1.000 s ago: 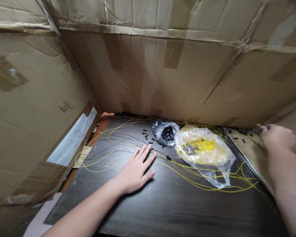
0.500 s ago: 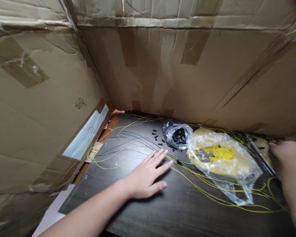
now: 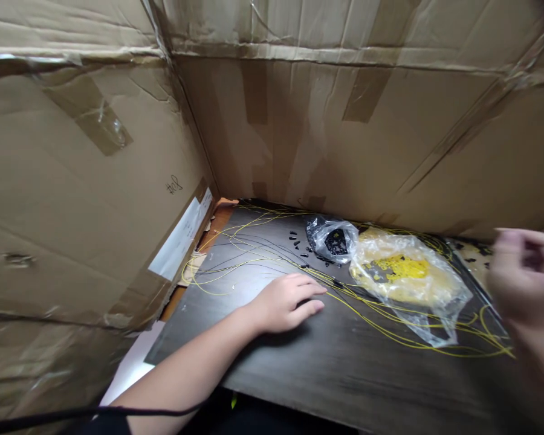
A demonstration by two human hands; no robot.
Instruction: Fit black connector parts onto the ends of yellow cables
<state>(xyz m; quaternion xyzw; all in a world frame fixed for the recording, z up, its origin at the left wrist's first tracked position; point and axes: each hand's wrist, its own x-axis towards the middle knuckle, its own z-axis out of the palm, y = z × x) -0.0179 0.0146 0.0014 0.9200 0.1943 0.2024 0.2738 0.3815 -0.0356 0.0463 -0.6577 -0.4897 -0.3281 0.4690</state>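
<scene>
My left hand (image 3: 286, 301) rests palm down on the dark table (image 3: 326, 362), its fingers loosely bent over thin yellow wires (image 3: 263, 263) and black wires (image 3: 249, 244); nothing shows in its grasp. My right hand (image 3: 526, 275) hovers above the table's right edge, smeared by motion, so its fingers are unclear. Beyond the left hand lie a small clear bag of black parts (image 3: 333, 240) and a larger clear bag of yellow parts (image 3: 405, 272). Loose black parts (image 3: 299, 241) are scattered beside the small bag.
Taped cardboard walls (image 3: 95, 199) close in the table on the left, back and right. A white label (image 3: 181, 238) is stuck low on the left wall. A pale sheet with black bits (image 3: 474, 260) lies at the far right. A black cable (image 3: 95, 414) crosses the bottom left.
My left hand's fingers went from stretched flat to bent over the wires. My right hand lifted off the far-right sheet and came nearer. The view shifted left.
</scene>
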